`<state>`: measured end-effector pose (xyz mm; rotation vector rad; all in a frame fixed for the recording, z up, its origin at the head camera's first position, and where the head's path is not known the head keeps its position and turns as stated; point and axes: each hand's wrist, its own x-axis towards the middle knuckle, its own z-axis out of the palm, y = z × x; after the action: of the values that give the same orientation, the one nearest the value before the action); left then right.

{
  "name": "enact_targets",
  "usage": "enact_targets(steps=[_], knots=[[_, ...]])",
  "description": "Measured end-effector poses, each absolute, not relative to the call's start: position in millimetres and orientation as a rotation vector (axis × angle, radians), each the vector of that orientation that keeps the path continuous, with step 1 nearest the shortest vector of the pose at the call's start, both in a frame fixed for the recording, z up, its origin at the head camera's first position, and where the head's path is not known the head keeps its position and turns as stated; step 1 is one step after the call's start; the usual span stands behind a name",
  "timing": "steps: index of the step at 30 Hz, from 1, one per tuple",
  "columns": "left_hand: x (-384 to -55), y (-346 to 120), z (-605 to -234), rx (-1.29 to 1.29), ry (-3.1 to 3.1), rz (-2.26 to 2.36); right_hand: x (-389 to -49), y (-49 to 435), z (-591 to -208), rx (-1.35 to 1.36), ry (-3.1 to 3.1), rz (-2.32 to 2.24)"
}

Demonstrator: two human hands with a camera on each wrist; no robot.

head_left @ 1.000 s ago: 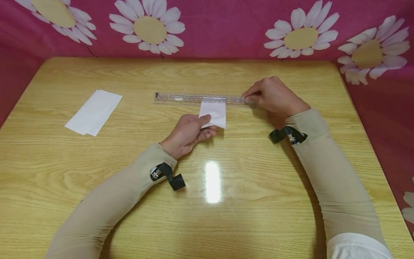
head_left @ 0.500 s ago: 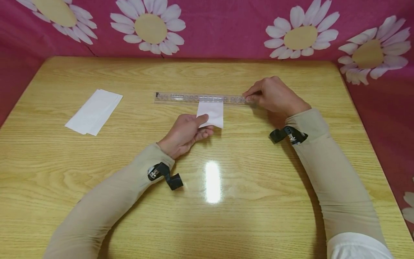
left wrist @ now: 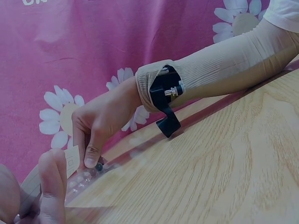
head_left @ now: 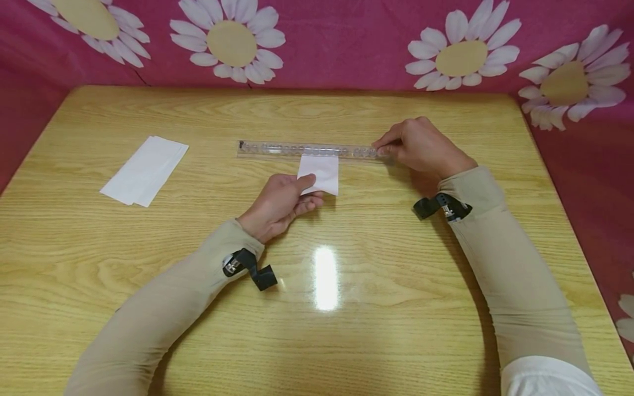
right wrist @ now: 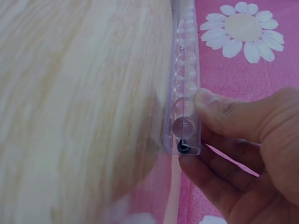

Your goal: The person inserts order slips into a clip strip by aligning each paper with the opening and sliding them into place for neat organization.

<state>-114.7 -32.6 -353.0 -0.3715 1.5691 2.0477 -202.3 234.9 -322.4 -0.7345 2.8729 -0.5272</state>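
A long clear plastic track [head_left: 269, 148] with a row of clear balls [right wrist: 185, 88] in it lies across the table. My right hand [head_left: 421, 148] pinches its right end between thumb and fingers; a small black piece [right wrist: 183, 146] sits in that end. My left hand [head_left: 282, 206] holds a small white paper card [head_left: 324, 173] between thumb on top and fingers beneath. The card's far edge meets the track's front side near its middle. Faint printed lines show on the card [left wrist: 71, 159] in the left wrist view.
A small stack of white paper slips [head_left: 143, 171] lies at the left on the wooden table [head_left: 396, 308]. A pink cloth [head_left: 342, 44] with white flowers hangs behind the table. A black strap [head_left: 264, 278] dangles from each sleeve.
My left hand has slid the card a little to the left along the track. My right hand and the track stay in place.
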Motion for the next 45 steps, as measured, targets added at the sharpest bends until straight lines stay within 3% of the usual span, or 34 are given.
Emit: enact_targets(steps=[45], knots=[[-111, -55, -351, -0.378, 1.604, 2.039, -200, 235, -321, -0.745, 2.881, -0.518]])
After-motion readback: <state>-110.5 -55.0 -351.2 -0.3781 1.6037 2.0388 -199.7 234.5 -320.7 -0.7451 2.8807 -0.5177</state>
